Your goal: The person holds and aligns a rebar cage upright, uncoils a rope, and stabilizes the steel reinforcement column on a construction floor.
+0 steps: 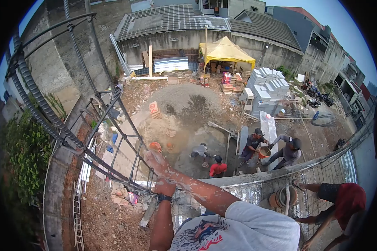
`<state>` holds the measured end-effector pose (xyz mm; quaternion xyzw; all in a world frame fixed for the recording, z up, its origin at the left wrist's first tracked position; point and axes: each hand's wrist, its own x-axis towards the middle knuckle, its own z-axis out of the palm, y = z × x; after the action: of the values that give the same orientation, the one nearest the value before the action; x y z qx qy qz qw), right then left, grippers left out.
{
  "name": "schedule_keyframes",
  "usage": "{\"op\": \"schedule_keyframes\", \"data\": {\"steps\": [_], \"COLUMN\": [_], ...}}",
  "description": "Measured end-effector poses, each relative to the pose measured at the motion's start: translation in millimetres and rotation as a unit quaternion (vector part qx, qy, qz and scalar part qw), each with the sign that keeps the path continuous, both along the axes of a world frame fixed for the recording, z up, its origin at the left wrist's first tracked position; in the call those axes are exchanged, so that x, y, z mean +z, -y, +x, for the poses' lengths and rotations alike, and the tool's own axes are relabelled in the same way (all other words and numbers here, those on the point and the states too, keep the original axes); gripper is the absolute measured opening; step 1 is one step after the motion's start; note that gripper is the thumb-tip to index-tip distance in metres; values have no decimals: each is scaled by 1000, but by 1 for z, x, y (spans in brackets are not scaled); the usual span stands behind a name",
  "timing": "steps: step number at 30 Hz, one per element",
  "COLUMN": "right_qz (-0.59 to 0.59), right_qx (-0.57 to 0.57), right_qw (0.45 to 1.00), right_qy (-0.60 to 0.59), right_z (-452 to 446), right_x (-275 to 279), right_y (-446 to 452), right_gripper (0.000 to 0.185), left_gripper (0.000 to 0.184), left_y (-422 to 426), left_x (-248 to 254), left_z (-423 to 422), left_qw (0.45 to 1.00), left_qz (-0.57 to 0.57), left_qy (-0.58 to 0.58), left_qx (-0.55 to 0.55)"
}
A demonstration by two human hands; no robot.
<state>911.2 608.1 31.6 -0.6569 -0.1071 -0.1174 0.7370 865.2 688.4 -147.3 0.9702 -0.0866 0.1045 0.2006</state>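
A long steel rebar cage [123, 136], with straight bars tied by square stirrups, slants from the upper left down to my hands. My left hand [165, 187], with a dark watch on the wrist, is closed at the lower end of the cage. Just above it, my right hand [156, 162] is curled against the upper bar of the cage; its arm is spotted with dried cement. The fingertips of both hands are partly hidden.
Below, two people pass a bucket [264, 152], and two more stand near wet ground. At right, a person in red bends beside another bucket [282, 196] on the rebar-covered deck [238, 192]. A concrete ledge [255, 178] borders the drop. Grey blocks [266, 90] and a yellow canopy [227, 50] stand beyond.
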Motion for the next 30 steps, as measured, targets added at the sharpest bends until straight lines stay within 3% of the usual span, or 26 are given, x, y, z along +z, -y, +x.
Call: {"op": "schedule_keyframes", "data": {"steps": [1,4,6,13,19,22,25,28,30], "right_qz": [-54,-78,-61,-36,-55,-53,-53,-53,-46], "right_qx": [-4,-7,0,6,9,15,0,11,-4], "right_qw": [999,997,998,999,998,998,999,999,999], "right_qy": [-2,-1,-26,16,0,-3,-11,-4,23], "right_z": [-14,-20,-20,4,-4,-8,-9,-8,-8], "right_x": [25,33,33,-7,6,14,12,16,18], "right_y": [9,11,10,3,7,7,6,7,4], "right_gripper": [36,37,38,44,47,48,46,44,44], "left_gripper": [72,77,77,66,63,73,86,96,93], "left_y": [0,4,4,5,3,-3,-2,-5,-3], "left_x": [-1,8,11,20,25,16,-3,-12,-7], "left_z": [1,-9,-8,-13,-10,-6,-6,-4,-3], "left_qw": [1000,996,998,995,999,1000,996,999,998], "left_qz": [-6,53,38,46,11,-21,36,35,28], "left_qy": [-1,58,29,84,-23,-22,-68,-2,-50], "left_qx": [-4,47,40,37,35,7,52,21,34]}}
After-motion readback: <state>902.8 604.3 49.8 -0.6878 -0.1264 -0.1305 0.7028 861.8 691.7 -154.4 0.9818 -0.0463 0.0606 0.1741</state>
